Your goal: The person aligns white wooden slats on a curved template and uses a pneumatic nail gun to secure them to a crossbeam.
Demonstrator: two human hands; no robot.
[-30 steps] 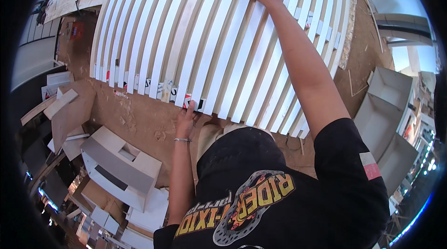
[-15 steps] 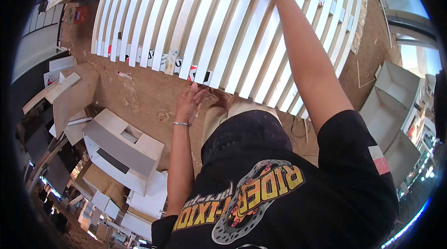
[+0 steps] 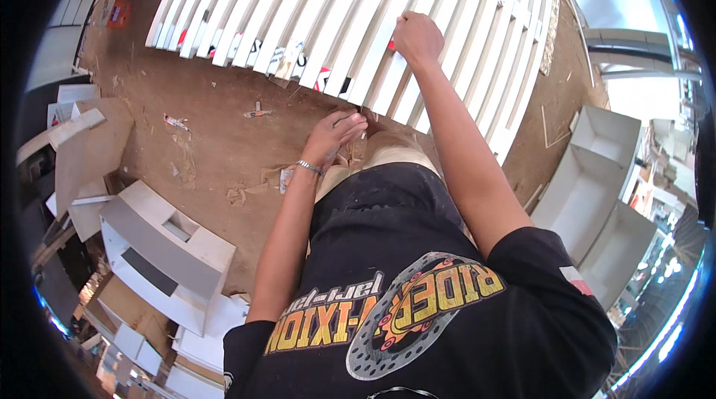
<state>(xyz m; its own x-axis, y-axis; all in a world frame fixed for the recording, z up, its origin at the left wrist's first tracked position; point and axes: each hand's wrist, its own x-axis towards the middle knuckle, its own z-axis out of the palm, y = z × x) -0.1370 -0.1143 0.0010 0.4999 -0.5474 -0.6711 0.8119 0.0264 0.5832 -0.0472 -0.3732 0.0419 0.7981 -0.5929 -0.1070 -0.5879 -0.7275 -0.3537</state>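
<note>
Long pale strips (image 3: 298,4) lie side by side with narrow gaps between them. Short printed blocks sit in some gaps near the closer ends. My right hand (image 3: 418,39) rests on top of the strips right of the middle, closed, beside a small red-marked patch in a gap. Whatever its fingers hold is hidden under them. Just below the near ends of the strips is my left hand (image 3: 335,136), with a bracelet at the wrist. Its fingers are bent together, pointing right, and what is in them cannot be made out.
Brown ground with scraps (image 3: 257,110) lies below the strips. A white and grey cabinet piece (image 3: 168,242) stands at left, near leaning boards (image 3: 97,149). White open box units (image 3: 582,183) stand at right. An orange-red box (image 3: 118,14) is at far left.
My right hand has come nearer along the strips, from their far part toward their near ends. My left hand has shifted right, with its fingers now bent. The whole view has shifted too.
</note>
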